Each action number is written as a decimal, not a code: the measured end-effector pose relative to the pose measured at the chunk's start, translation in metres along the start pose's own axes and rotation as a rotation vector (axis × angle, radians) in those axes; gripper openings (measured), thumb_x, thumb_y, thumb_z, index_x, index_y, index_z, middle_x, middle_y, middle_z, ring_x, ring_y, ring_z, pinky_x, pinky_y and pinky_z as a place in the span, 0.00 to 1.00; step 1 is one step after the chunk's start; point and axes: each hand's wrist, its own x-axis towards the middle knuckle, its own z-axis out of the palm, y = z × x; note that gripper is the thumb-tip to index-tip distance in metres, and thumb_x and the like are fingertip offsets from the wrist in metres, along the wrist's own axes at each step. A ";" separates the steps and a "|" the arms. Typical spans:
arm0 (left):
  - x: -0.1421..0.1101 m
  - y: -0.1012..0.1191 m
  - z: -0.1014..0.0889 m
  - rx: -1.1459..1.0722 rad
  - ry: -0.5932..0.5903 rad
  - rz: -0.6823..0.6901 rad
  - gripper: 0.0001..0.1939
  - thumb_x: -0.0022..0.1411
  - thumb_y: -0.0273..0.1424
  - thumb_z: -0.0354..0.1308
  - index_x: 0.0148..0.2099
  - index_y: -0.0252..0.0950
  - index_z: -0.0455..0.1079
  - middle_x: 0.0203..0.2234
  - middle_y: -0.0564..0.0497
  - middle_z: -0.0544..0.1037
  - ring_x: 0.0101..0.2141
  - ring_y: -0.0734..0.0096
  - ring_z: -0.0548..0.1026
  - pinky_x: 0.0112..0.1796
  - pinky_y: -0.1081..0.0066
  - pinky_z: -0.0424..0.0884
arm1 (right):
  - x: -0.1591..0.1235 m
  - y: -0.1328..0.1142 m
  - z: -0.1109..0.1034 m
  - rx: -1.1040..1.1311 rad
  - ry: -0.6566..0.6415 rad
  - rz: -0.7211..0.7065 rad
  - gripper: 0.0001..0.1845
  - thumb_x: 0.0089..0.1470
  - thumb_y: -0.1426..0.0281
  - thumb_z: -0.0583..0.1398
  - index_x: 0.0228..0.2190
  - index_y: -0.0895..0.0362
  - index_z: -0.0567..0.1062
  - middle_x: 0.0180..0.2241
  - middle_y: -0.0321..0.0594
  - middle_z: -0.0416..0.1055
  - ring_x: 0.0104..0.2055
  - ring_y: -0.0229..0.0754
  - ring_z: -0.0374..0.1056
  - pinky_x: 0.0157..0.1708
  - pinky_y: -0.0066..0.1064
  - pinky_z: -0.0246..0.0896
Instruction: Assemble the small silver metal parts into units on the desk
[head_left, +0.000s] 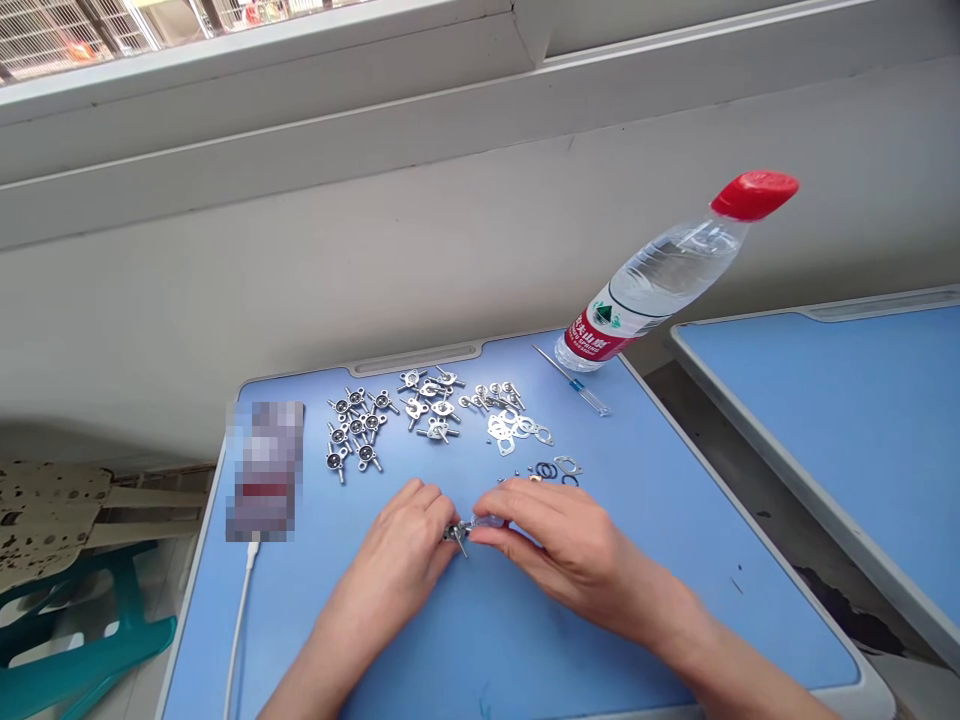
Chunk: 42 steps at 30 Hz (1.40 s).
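Low over the table, my left hand [409, 535] pinches a small metal fitting [454, 533] with a thin pin sticking out of it. My right hand [559, 535] is closed around the clear handle of a small screwdriver [489, 520], mostly covered by the fingers. Its tip meets the right side of the fitting. Just beyond my right hand lie black rubber rings [546, 470] and a loose flat metal gasket [568, 465]. Farther back are a pile of flat gaskets [510, 428] and a cluster of small metal stems [495, 395].
Metal fittings lie in two groups, cup-shaped ones [358, 425] and flanged ones [431, 400]. Another screwdriver [576, 383] rests near a water bottle [645, 285] with a red cap. A blurred phone [266, 470] with a white cable [240, 620] lies left. Another blue table [847, 400] stands right, across a gap.
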 end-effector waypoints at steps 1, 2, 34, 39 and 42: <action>0.000 0.000 0.000 -0.004 0.003 0.001 0.08 0.65 0.21 0.52 0.33 0.36 0.63 0.31 0.52 0.70 0.35 0.66 0.65 0.33 0.68 0.64 | 0.000 0.000 0.000 -0.010 0.020 0.000 0.11 0.65 0.70 0.53 0.32 0.58 0.72 0.23 0.37 0.71 0.23 0.36 0.63 0.23 0.28 0.57; 0.000 0.000 0.000 -0.007 0.007 0.000 0.08 0.65 0.21 0.52 0.34 0.36 0.63 0.31 0.52 0.70 0.35 0.66 0.65 0.33 0.68 0.64 | 0.000 0.000 0.000 -0.014 0.036 0.003 0.11 0.65 0.70 0.53 0.32 0.58 0.72 0.23 0.37 0.71 0.23 0.36 0.63 0.23 0.28 0.57; -0.005 -0.003 -0.009 0.001 0.119 -0.048 0.16 0.58 0.26 0.62 0.48 0.39 0.65 0.42 0.49 0.72 0.43 0.60 0.68 0.43 0.61 0.66 | 0.005 0.018 -0.005 0.091 0.320 0.225 0.06 0.59 0.75 0.57 0.37 0.56 0.75 0.31 0.39 0.78 0.32 0.39 0.74 0.32 0.30 0.70; -0.004 0.001 -0.005 0.015 0.087 0.018 0.18 0.60 0.24 0.61 0.51 0.41 0.63 0.43 0.50 0.73 0.44 0.60 0.69 0.44 0.60 0.65 | 0.005 0.013 -0.008 0.076 0.311 0.188 0.07 0.60 0.76 0.57 0.37 0.57 0.75 0.30 0.39 0.77 0.31 0.39 0.73 0.30 0.29 0.69; -0.003 0.003 -0.004 0.049 0.083 0.032 0.16 0.61 0.23 0.60 0.50 0.40 0.64 0.42 0.50 0.73 0.43 0.60 0.70 0.42 0.60 0.65 | 0.005 0.010 -0.010 0.055 0.300 0.164 0.07 0.60 0.75 0.56 0.37 0.56 0.74 0.30 0.39 0.77 0.29 0.38 0.72 0.29 0.30 0.69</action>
